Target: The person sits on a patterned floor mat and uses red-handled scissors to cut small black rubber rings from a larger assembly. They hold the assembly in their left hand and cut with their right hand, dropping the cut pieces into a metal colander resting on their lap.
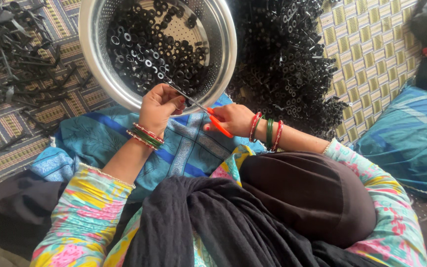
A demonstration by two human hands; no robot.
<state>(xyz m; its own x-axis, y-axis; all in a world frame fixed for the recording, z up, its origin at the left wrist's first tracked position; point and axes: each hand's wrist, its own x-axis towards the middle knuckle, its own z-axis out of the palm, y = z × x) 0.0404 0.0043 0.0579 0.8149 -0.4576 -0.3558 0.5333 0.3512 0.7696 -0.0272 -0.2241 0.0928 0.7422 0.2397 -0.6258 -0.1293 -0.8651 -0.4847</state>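
Observation:
My left hand is closed around a small black plastic piece just below the rim of a steel colander. My right hand grips orange-handled scissors, whose blades reach toward the piece in my left hand. The colander holds several small black plastic rings. Both wrists wear red and green bangles.
A large heap of joined black plastic parts lies to the right of the colander on a patterned mat. Loose black plastic sticks lie at the upper left. A blue cloth covers my lap, and a blue cushion sits at the right.

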